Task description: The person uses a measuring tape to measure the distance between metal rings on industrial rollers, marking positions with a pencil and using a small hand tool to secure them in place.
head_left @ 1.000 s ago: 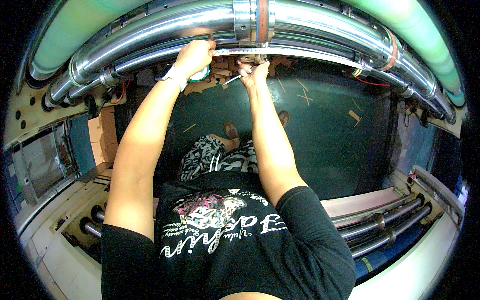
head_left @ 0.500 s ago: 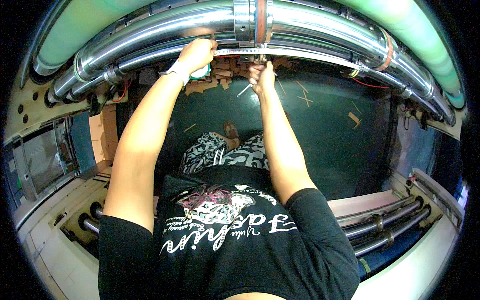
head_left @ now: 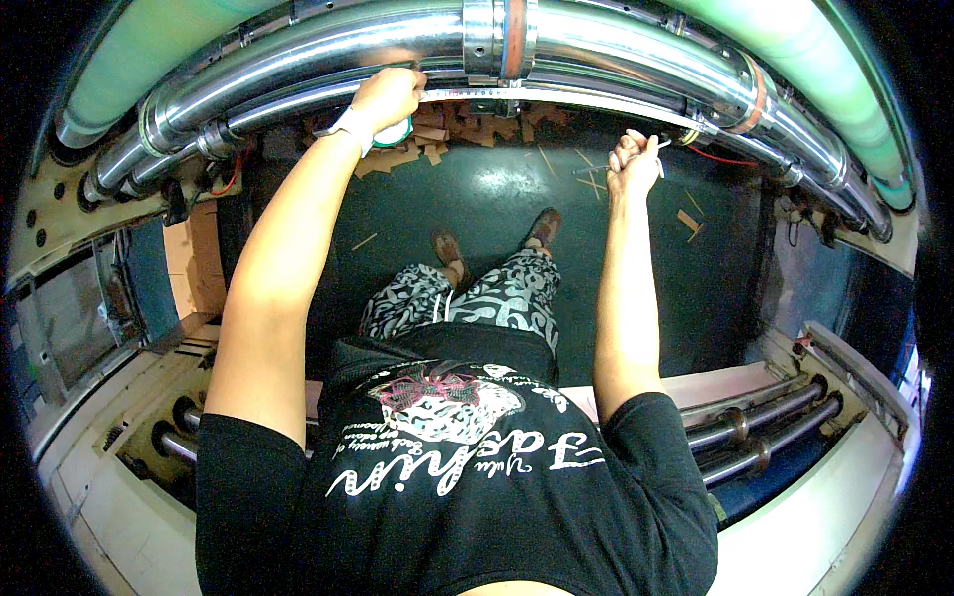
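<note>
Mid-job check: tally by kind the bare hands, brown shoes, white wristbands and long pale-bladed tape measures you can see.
Bare hands (left hand, right hand): 2
Brown shoes: 2
White wristband: 1
Long pale-bladed tape measure: 1
Total: 6

The tape measure (head_left: 395, 131) at upper centre-left pairs white with a green edge; its blade (head_left: 606, 101) runs whitish, with dark markings toward its left part. The slim rod (head_left: 664, 146) right of upper centre looks whitish. Silver gleams on the steel roller (head_left: 308, 55), an orange-brown band (head_left: 514, 40) at top centre, and pale green on the large cylinder (head_left: 119, 94), upper left. Tan cardboard scraps (head_left: 397, 156) speckle the dark green floor (head_left: 696, 288). Lower centre, the black T-shirt (head_left: 596, 526) carries white lettering, a pink bow and a black-and-white spotted print; above it, black trousers (head_left: 517, 303) bear pale grey swirls, with brown shoes (head_left: 544, 227).
</note>
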`<state>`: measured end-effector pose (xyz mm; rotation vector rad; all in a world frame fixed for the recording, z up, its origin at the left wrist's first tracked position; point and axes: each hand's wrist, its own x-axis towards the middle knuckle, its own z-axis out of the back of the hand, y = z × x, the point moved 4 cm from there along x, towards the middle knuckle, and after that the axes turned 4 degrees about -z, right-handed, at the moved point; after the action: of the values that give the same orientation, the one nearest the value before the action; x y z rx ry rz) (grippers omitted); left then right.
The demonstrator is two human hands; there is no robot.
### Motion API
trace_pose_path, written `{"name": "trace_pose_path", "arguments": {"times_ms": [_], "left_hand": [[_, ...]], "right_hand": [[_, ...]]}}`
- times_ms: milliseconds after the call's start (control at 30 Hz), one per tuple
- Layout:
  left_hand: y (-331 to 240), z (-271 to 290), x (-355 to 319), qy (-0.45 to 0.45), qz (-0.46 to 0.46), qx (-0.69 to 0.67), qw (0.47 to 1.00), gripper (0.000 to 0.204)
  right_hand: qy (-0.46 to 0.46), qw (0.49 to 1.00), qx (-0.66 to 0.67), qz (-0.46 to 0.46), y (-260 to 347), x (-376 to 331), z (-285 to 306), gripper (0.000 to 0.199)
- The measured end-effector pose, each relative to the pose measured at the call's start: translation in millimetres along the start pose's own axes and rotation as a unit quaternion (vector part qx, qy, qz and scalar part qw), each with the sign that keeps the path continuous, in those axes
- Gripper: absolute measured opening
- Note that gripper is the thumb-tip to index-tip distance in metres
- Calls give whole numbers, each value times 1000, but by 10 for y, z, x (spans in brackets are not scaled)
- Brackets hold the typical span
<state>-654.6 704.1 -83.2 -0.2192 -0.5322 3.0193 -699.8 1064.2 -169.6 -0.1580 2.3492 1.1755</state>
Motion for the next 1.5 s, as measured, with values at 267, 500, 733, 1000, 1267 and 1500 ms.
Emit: {"name": "trace_pose_path", "arguments": {"times_ms": [267, 500, 733, 1000, 1267, 1500], "left_hand": [[14, -16, 9, -7, 1, 16, 1000, 17], [91, -67, 8, -11, -30, 4, 999, 18], [163, -48, -65, -17, -67, -35, 997, 16], [83, -5, -128, -89, -91, -46, 991, 20], [-492, -244, 4, -84, -70, -63, 992, 27], [-819, -353, 177, -124, 1, 30, 992, 36]], "right_hand": [[39, 995, -90, -8, -86, -208, -225, 41], [-8, 996, -75, 49, -43, -172, -81, 32], [-175, 944, -126, 251, 950, 346, 439, 17], [-71, 930, -216, 288, 1175, 844, 472, 17], [-47, 937, -187, 292, 1166, 822, 440, 18], [-55, 939, -193, 280, 1144, 760, 364, 16]]}}
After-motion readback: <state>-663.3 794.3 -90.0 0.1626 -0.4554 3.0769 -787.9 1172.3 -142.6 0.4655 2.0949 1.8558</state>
